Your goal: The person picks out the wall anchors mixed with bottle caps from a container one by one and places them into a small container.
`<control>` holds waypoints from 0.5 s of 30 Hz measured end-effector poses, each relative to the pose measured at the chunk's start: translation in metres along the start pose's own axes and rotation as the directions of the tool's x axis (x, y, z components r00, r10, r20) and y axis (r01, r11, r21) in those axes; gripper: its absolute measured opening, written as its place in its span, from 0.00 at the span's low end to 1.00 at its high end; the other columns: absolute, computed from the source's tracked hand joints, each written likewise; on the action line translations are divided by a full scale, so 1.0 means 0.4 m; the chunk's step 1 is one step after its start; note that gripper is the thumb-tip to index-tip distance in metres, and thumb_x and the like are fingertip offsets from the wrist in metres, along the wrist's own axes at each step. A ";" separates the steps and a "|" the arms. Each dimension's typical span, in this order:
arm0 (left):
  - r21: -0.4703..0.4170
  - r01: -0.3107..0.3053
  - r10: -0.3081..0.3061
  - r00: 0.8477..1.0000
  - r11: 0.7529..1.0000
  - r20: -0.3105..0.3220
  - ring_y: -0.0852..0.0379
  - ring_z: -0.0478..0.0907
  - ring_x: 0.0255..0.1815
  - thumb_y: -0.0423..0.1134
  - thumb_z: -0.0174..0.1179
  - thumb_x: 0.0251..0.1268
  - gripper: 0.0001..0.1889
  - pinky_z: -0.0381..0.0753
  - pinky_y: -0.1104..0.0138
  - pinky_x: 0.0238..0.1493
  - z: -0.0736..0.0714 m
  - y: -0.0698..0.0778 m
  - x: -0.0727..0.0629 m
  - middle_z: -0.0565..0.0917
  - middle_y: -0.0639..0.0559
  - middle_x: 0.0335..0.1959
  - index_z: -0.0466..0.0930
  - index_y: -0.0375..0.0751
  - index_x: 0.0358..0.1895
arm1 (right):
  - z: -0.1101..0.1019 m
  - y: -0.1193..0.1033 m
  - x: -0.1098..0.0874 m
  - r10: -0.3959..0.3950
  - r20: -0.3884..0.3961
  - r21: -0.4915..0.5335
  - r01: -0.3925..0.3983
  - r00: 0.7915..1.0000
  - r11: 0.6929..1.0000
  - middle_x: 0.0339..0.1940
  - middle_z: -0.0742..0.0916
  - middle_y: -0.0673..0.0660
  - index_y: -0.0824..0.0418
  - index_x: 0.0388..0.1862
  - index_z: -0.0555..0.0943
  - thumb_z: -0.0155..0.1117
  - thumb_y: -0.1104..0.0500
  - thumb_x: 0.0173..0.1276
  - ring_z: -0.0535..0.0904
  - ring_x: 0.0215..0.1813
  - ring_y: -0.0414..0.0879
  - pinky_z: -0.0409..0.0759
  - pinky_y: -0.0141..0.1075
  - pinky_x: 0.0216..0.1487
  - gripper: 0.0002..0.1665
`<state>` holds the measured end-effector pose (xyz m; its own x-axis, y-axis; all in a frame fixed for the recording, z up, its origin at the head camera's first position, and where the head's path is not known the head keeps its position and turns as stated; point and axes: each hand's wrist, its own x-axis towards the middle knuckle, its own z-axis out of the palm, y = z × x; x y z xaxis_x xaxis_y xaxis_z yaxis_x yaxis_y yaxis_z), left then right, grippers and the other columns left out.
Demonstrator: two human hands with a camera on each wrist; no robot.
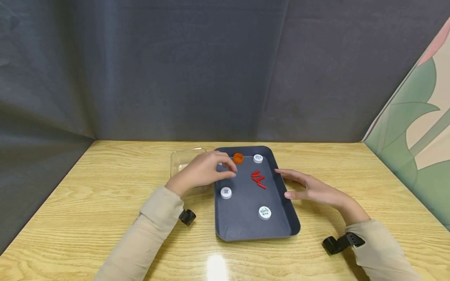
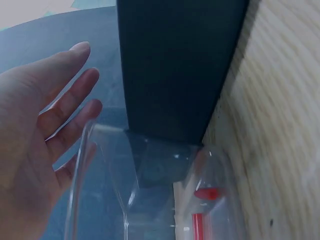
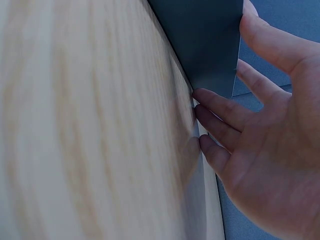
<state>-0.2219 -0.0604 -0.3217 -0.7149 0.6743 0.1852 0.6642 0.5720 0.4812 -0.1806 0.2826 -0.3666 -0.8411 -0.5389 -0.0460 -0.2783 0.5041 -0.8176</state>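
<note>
A dark grey tray [image 1: 242, 230] lies on the wooden table. My left hand [image 1: 207, 169] hovers over its left edge, fingers loosely bent and thumb apart, with nothing visible between them. Below that hand stands a clear plastic box [image 2: 105, 131], with red pieces [image 2: 207, 193] inside. My right hand [image 1: 309, 189] rests its fingertips against the tray's right wall, fingers extended. In the tray are several small red sticks [image 1: 258, 179], an orange cap [image 1: 238, 158] and white round caps [image 1: 226, 192], some with dark markings. One white cap at the left is partly hidden by my left hand.
Wooden tabletop [image 1: 88, 218] extends around the tray. A dark grey curtain [image 1: 190, 70] stands along the back, and a panel with painted leaves [image 1: 415, 128] borders the right side. Black wrist straps [image 1: 339, 242] sit on both forearms.
</note>
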 end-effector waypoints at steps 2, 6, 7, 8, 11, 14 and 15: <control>-0.001 -0.014 0.014 1.000 1.000 0.005 0.58 0.77 0.47 0.45 0.70 0.62 0.06 0.74 0.63 0.51 0.002 0.007 0.007 0.80 0.69 0.38 0.87 0.54 0.41 | -0.001 0.001 0.000 -0.001 -0.002 -0.008 0.001 1.000 1.000 0.74 0.68 0.64 0.55 0.78 0.62 0.69 0.54 0.68 0.62 0.74 0.63 0.58 0.61 0.68 0.43; 0.017 -0.053 0.052 0.998 0.998 0.023 0.62 0.77 0.47 0.46 0.70 0.63 0.06 0.73 0.65 0.52 0.007 0.024 0.023 0.80 0.70 0.39 0.87 0.56 0.41 | -0.001 0.005 0.001 -0.006 -0.001 -0.010 0.006 1.000 1.000 0.74 0.69 0.64 0.56 0.77 0.62 0.69 0.54 0.68 0.63 0.74 0.62 0.62 0.55 0.69 0.43; 0.025 -0.065 0.064 0.997 0.998 0.031 0.62 0.77 0.47 0.46 0.70 0.63 0.05 0.73 0.66 0.52 0.007 0.028 0.027 0.80 0.70 0.39 0.86 0.57 0.41 | -0.002 0.005 0.001 -0.006 0.001 -0.008 0.006 1.000 1.000 0.74 0.69 0.64 0.56 0.77 0.62 0.69 0.55 0.68 0.63 0.73 0.62 0.63 0.51 0.69 0.43; 0.032 -0.072 0.071 0.997 0.997 0.039 0.63 0.77 0.47 0.46 0.70 0.62 0.05 0.73 0.67 0.51 0.008 0.032 0.031 0.80 0.70 0.39 0.86 0.58 0.40 | -0.002 0.006 0.001 -0.007 0.003 -0.005 0.007 1.000 1.000 0.74 0.69 0.64 0.57 0.77 0.62 0.69 0.55 0.68 0.63 0.73 0.62 0.64 0.48 0.69 0.43; 0.041 -0.094 0.091 0.994 0.995 0.068 0.62 0.78 0.46 0.46 0.70 0.63 0.05 0.73 0.68 0.50 0.012 0.042 0.043 0.80 0.69 0.37 0.86 0.57 0.40 | -0.002 0.007 0.002 -0.010 0.005 0.001 0.010 1.000 1.000 0.74 0.69 0.64 0.57 0.77 0.62 0.69 0.55 0.68 0.62 0.73 0.62 0.65 0.40 0.68 0.43; 0.034 -0.102 0.098 0.990 0.994 0.106 0.59 0.79 0.46 0.46 0.70 0.63 0.06 0.73 0.68 0.49 0.016 0.050 0.053 0.80 0.67 0.37 0.87 0.55 0.41 | -0.001 0.006 0.003 -0.007 0.007 0.000 0.007 1.000 1.000 0.73 0.69 0.65 0.57 0.78 0.61 0.69 0.55 0.68 0.62 0.74 0.62 0.65 0.46 0.68 0.43; 0.033 -0.104 0.099 0.988 0.994 0.119 0.59 0.78 0.46 0.46 0.70 0.63 0.07 0.73 0.69 0.49 0.017 0.052 0.056 0.80 0.67 0.37 0.87 0.54 0.42 | 0.000 0.006 0.004 -0.004 0.008 0.000 0.004 1.000 1.000 0.73 0.69 0.65 0.57 0.78 0.61 0.69 0.55 0.68 0.62 0.74 0.62 0.64 0.50 0.68 0.43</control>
<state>-0.2226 -0.0301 -0.3134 -0.6143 0.7785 0.1287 0.7418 0.5141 0.4306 -0.1825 0.2830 -0.3685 -0.8360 -0.5467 -0.0472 -0.2819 0.5017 -0.8178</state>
